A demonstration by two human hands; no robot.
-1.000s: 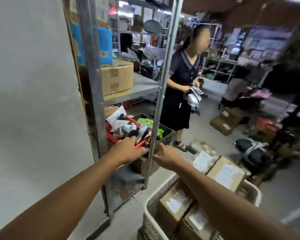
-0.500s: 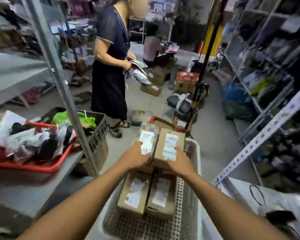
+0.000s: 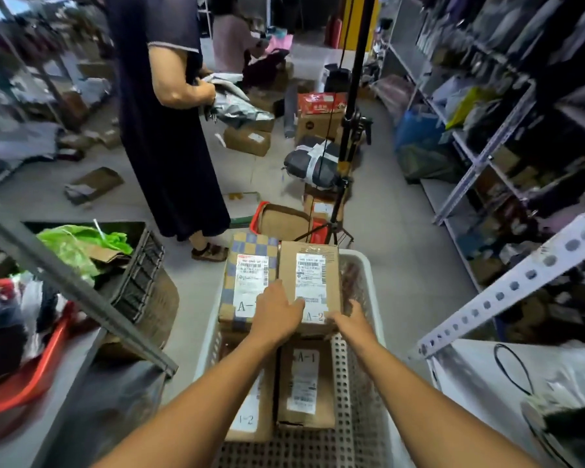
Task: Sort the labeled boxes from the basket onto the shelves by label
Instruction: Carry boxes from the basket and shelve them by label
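Your left hand (image 3: 277, 314) lies flat and spread on the A-2 box (image 3: 309, 285); your right hand (image 3: 352, 320) curls round its near corner. It sits mid-frame, atop the white basket (image 3: 365, 332). Stiff cardboard, probably light; hold both sides.

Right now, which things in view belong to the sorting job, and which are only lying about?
Belong to the job:
- white basket
- plain box marked A-2, under both hands: left hand, right hand
- checkered box
- lower box marked A-1
- shelf post

Lying about:
- red tub
- black crate
- tripod
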